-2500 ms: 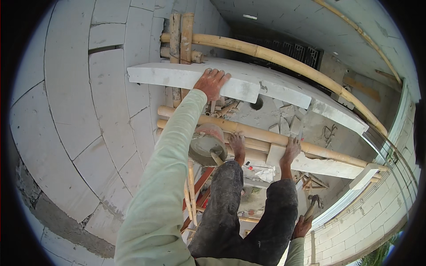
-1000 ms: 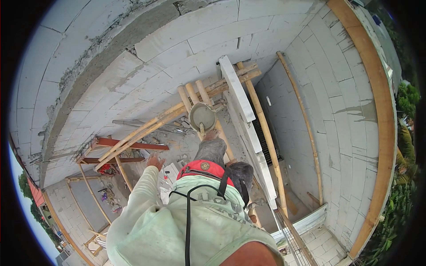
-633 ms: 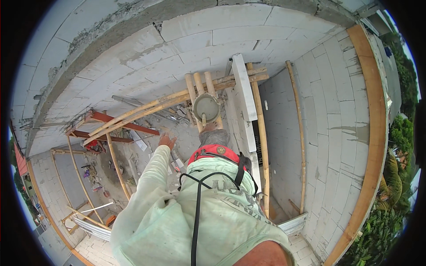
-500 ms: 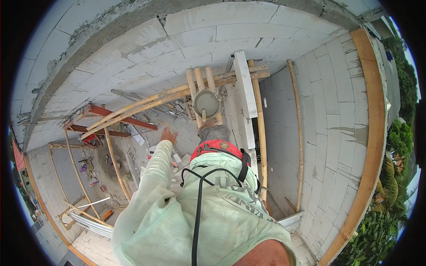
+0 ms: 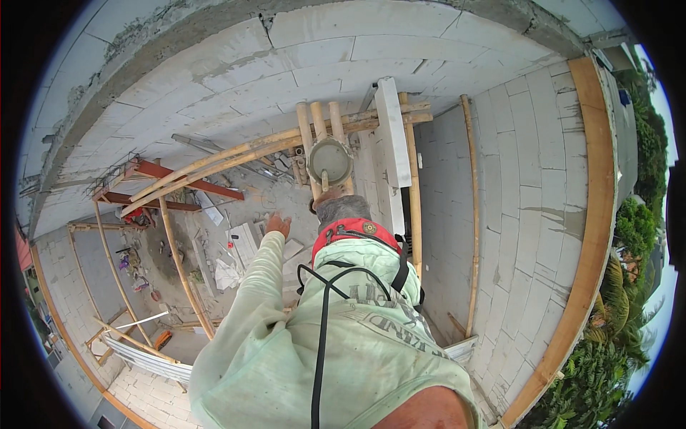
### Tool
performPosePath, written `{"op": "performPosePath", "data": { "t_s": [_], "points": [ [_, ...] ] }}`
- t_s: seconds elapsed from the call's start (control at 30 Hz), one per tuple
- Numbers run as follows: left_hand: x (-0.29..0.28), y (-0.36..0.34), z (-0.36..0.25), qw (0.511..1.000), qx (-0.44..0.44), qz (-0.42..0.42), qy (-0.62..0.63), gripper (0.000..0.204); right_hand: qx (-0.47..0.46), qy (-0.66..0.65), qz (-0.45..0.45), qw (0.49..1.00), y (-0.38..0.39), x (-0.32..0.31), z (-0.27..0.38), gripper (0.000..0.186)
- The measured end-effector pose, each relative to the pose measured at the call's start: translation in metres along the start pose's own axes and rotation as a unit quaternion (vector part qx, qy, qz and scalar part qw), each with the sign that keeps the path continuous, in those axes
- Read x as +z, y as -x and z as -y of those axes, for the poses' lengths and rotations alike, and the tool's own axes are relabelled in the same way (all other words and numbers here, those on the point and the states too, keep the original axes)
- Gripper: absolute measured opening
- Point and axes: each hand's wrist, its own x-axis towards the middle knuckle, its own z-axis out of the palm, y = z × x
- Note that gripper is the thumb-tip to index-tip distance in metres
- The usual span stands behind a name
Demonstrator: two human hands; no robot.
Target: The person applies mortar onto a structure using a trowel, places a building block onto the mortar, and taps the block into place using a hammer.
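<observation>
My left hand [image 5: 279, 225] hangs out to the left at the end of a pale green sleeve, with nothing visible in it. Its fingers look stretched and a little apart. Ahead of my body and right of that hand, a round bucket [image 5: 339, 146] of grey wet mortar rests on several short bamboo poles [image 5: 316, 114]. A tan handle [image 5: 325, 179] leans over the bucket's near side; what it belongs to is hidden in the mortar. The left hand is apart from the bucket. My right hand is out of sight.
Long bamboo poles [image 5: 236, 161] run leftward from under the bucket. A white block slab [image 5: 393, 132] stands upright at right, beside an upright bamboo pole [image 5: 415, 200]. Grey block walls [image 5: 514, 193] enclose the space. Below left lie rubble, a red steel beam [image 5: 189, 182] and scattered tools.
The view has shifted slightly. My left hand has moved a little to the right and down in the picture, its arm still held out. The bucket stays on the poles.
</observation>
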Motion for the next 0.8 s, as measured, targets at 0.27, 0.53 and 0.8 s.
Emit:
{"op": "performPosePath", "data": {
  "t_s": [0.27,0.53,0.8],
  "points": [
    [-0.021,-0.019,-0.036,1.0,0.014,0.009,0.008,0.058,0.027,-0.028,0.001,0.999,0.018,0.005,0.006,0.047],
    [-0.042,-0.058,-0.059,0.999,0.053,0.0,0.013,0.054,0.058,-0.081,-0.003,0.995,0.037,0.019,0.031,0.048],
    [-0.136,-0.109,-0.206,0.95,0.265,-0.147,0.079,0.061,0.104,-0.125,-0.006,0.987,0.031,0.039,0.06,0.048]
  ]
}}
